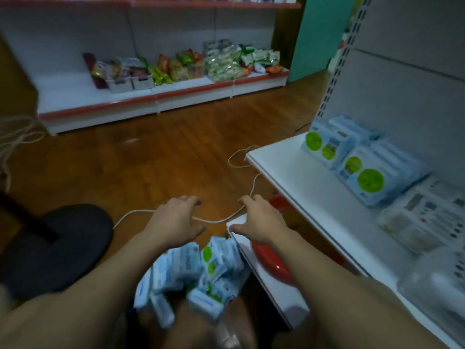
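A heap of blue-and-white packs lies at bottom centre. Just beyond it the left hand and right hand hang over a pale cord at lower centre, fingers loosely curled; I cannot tell whether they pinch it. Snack packets fill the far shelf, upper centre.

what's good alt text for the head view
A person's left hand and right hand reach forward, fingers spread, near a cord on a wooden floor, with blue packs piled below them. A white shelf at right holds more packs.
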A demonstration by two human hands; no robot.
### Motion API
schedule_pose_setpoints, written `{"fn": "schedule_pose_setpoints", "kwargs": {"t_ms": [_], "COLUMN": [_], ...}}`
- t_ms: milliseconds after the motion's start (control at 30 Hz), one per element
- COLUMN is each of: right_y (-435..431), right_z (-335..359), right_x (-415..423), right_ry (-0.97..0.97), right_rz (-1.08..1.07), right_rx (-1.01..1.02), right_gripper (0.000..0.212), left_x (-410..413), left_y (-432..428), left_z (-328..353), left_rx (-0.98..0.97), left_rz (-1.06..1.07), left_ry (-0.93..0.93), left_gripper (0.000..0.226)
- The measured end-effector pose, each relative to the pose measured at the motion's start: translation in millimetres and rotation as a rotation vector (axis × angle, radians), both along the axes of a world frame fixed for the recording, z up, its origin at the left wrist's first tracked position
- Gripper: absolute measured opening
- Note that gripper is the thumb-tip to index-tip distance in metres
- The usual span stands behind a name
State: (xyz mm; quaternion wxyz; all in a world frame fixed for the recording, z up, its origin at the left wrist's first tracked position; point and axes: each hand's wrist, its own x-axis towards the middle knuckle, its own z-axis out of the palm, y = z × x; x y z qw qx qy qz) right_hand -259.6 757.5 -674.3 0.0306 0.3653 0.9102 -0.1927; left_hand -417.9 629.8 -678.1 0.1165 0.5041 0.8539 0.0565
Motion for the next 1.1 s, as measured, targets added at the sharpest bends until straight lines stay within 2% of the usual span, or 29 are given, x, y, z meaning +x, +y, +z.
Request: {"fn": "schedule_pose_setpoints", "kwargs": {"t_ms": [100, 267, 467, 633, 733, 867, 967, 1067, 1100], "right_y": [-18.3, -36.0, -53.1, -76.4, -82.3, -81.7, -78.2, -80.4, -82.3], "right_z": [-21.0, -58.4, -126.3, -186.0, -209.8, -240.1, -265.8, -286.3, -291.5], "right_x": [-14.7, -37.8, -56.3, -75.1, -96.2, -122.0, -138.1, -149.6, -152.3], "right_ry": [-0.112, -0.230, -0.216, -0.214, -0.185, -0.181, -0.156, -0.165, -0.149], "right_rz": [0.081, 0.110, -0.036, -0.075, -0.083, -0.141, -0.213, -0.252, -0.261], "right_rx": [-0.054, -0.140, -0.346, -0.525, -0.539, -0.530, -0.517, -0.603, -0.615], "right_gripper": [0.073, 0.071, 0.062, 0.054, 0.055, 0.065, 0.081, 0.095, 0.096], "left_x": [-15.0, -23.4, -31.7, -40.0, -45.5, -45.9, -48.8, -54.5, -56.3], "left_y": [-20.5, -35.1, -63.1, -80.3, -85.5, -89.4, -83.8, -75.5, -73.7], "left_z": [-23.2, -59.5, -124.1, -178.4, -205.3, -239.9, -262.0, -276.8, -280.5], "left_rx": [-0.168, -0.251, -0.324, -0.276, -0.200, -0.191, -0.057, 0.084, 0.089], "left_rz": [0.060, 0.159, 0.371, 0.585, 0.684, 0.789, 0.909, 1.046, 1.075], "left_ry": [-0.051, -0.135, -0.319, -0.476, -0.557, -0.526, -0.697, -0.861, -0.897], "left_gripper": [0.071, 0.071, 0.062, 0.061, 0.066, 0.070, 0.071, 0.050, 0.052]}}
